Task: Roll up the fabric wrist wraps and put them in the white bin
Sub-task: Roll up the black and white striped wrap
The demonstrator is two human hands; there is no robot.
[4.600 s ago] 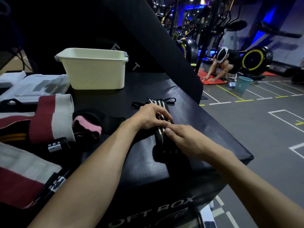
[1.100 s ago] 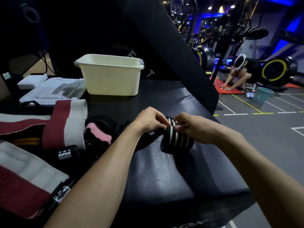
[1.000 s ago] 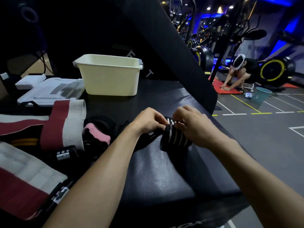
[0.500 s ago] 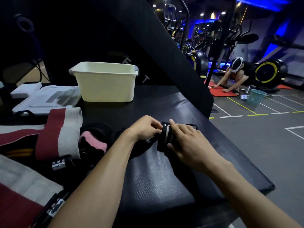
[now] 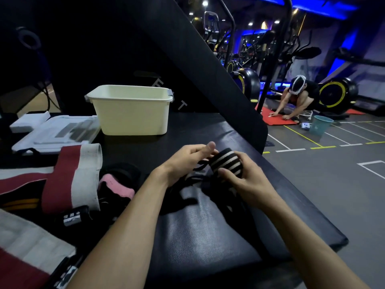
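Note:
A black wrist wrap with white stripes (image 5: 226, 162) is wound into a thick roll and held a little above the black padded box (image 5: 208, 226). My right hand (image 5: 243, 178) grips the roll from the right and below. My left hand (image 5: 185, 161) pinches the loose black tail and loop of the wrap at the roll's left side. The white bin (image 5: 130, 110) stands at the back of the box, apart from both hands; its inside is hidden from this angle.
Left of my arms lie red-and-white wraps (image 5: 70, 176), a pink-and-black wrap (image 5: 116, 184) and a black labelled strap (image 5: 71, 215). White flat packages (image 5: 56, 132) sit behind them. A slanted black pad (image 5: 208, 65) rises behind. A person (image 5: 298, 97) crouches on the gym floor at far right.
The striped wrap went from a flat strip on the box to a thick roll. In the last half second both hands lifted the roll and turned its striped side up.

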